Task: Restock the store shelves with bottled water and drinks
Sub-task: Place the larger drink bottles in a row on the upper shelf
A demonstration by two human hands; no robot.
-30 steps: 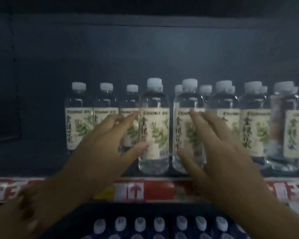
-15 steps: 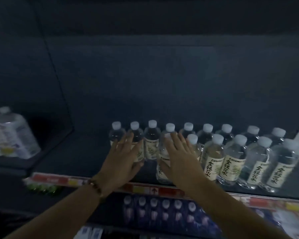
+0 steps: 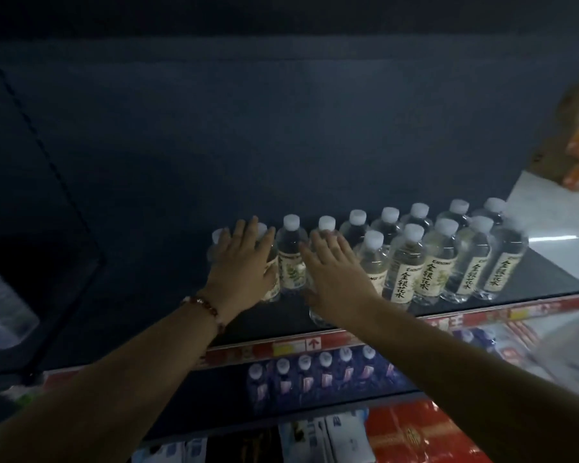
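Hiding btls (image 3: pixel 291 259): left hand (image 3: pixel 243 265), right hand (image 3: pixel 336 279).

Both arms extended forward, hands flat with fingers straight.

The left hand (image 3: pixel 243 262) reaches from the lower left, palm facing away, fingers straight and slightly spread, pointing up and forward; a beaded bracelet (image 3: pixel 204 305) circles its wrist. The right hand (image 3: pixel 336 272) reaches from the lower right, palm likewise turned away, fingers extended and close together, thumb out to the left. The two hands lie side by side, near each other but apart, forearms bare and converging toward them.
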